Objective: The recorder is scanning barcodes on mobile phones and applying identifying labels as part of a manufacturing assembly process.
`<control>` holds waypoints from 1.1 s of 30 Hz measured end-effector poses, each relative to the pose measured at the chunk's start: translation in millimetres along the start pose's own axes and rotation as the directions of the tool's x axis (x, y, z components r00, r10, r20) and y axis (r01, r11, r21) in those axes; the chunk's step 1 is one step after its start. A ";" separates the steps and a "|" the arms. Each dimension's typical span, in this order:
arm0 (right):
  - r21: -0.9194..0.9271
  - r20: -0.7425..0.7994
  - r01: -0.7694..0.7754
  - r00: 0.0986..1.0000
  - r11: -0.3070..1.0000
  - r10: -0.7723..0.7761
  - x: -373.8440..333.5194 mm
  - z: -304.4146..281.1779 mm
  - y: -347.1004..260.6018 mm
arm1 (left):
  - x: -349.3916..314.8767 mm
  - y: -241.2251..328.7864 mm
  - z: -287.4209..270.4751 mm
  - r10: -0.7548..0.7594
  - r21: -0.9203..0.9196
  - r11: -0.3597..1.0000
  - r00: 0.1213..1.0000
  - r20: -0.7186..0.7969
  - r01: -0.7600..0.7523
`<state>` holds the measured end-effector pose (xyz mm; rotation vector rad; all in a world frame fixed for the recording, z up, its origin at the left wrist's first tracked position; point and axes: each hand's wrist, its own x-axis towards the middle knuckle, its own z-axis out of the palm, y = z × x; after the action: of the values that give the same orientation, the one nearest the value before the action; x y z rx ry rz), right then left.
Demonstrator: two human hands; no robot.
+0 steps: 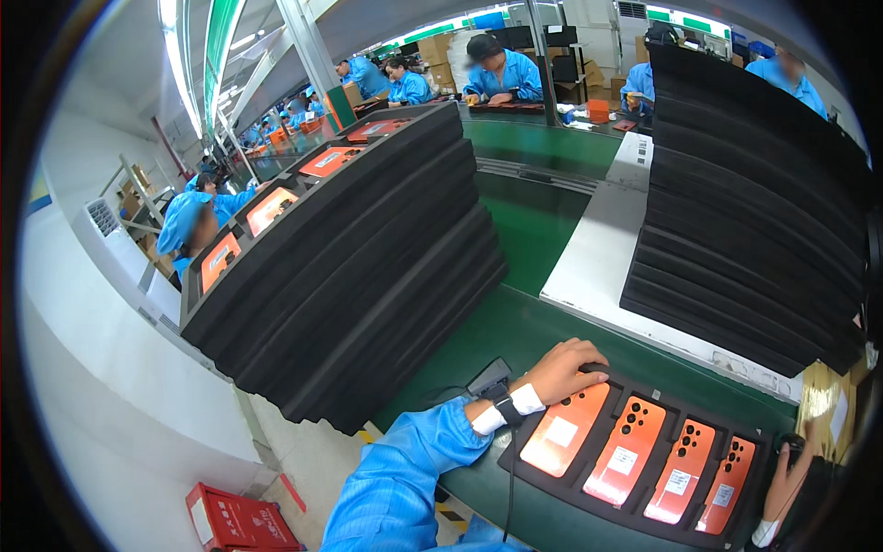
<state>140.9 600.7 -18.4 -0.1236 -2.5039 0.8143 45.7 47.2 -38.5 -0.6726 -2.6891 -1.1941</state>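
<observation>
A black foam tray (602, 409) lies on the green bench, with several orange phone back panels (625, 451) in its slots, each bearing camera openings and a white label. My left hand (572, 366) grips the tray's far left corner, its fingers curled at the edge and thumb on top. A white band and a dark strap circle that wrist. Close beside the tray's right edge is my right hand (785, 483), thumb and finger apart around a small dark round thing I cannot make out. Whether this hand touches the tray is unclear.
To the left rises a tall stack of black foam trays (368, 258), orange panels in its top one. Another high black stack (745, 221) stands on the white ledge (589, 267) at right. A red box (241, 520) sits on the floor. Co-workers in blue work beyond.
</observation>
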 end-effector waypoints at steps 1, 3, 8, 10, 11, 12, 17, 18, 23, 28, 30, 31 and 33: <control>0.044 0.143 0.037 0.989 0.998 -0.043 4.8 -2.2 -36.9 | 0.6 0.4 -0.8 0.007 -0.006 1.000 1.000 0.002 -0.007; 0.044 0.305 0.041 0.951 0.998 -0.053 13.5 7.5 -70.4 | 0.9 -0.3 -2.0 0.012 -0.011 1.000 1.000 0.003 -0.012; 0.136 0.444 -0.051 0.896 0.989 -0.015 21.0 43.1 -60.7 | 2.1 2.0 -2.5 0.017 0.017 1.000 1.000 0.018 -0.018; -0.101 0.426 0.179 0.897 0.979 -0.120 6.1 53.6 -57.0 | 1.3 3.0 -3.0 0.012 0.015 1.000 1.000 0.012 -0.013; -0.091 0.440 0.177 0.890 0.980 -0.120 7.0 54.4 -55.0 | 0.9 3.0 -3.0 0.015 0.012 1.000 1.000 0.002 -0.015; -0.082 0.451 0.172 0.885 0.982 -0.117 9.6 52.4 -62.1 | 0.2 2.8 -3.7 0.013 0.013 1.000 1.000 0.013 -0.013; -0.049 0.454 0.113 0.887 0.992 -0.079 9.3 49.9 -66.9 | 1.8 5.2 -4.0 -0.023 -0.032 0.999 1.000 0.008 0.023; -0.071 0.456 0.128 0.886 0.989 -0.082 9.2 49.5 -65.9 | 2.5 5.6 -3.4 -0.041 -0.071 0.997 0.999 0.015 0.042; -0.080 0.466 0.115 0.882 0.990 -0.065 8.8 49.7 -66.0 | 1.7 3.1 -5.0 -0.034 -0.024 0.999 0.999 0.031 0.035; -0.101 0.488 0.155 0.869 0.983 -0.087 8.6 48.9 -67.0 | 0.4 4.4 -7.6 -0.038 -0.019 0.999 0.999 0.023 0.039; -0.099 0.489 0.162 0.867 0.982 -0.094 8.5 47.5 -67.4 | 1.4 2.8 -6.2 -0.032 -0.048 0.998 0.999 0.031 0.033; -0.098 0.489 0.163 0.867 0.982 -0.095 9.2 47.3 -67.2 | 1.8 2.7 -6.1 -0.032 -0.047 0.998 0.999 0.031 0.034; -0.094 0.504 0.155 0.859 0.983 -0.087 10.4 47.1 -67.0 | 1.6 3.6 -6.1 -0.039 -0.058 0.997 0.999 0.034 0.041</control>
<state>113.3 523.5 -8.2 0.2323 -3.0158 0.6930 45.5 45.4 -31.5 -0.6550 -2.7166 -1.2871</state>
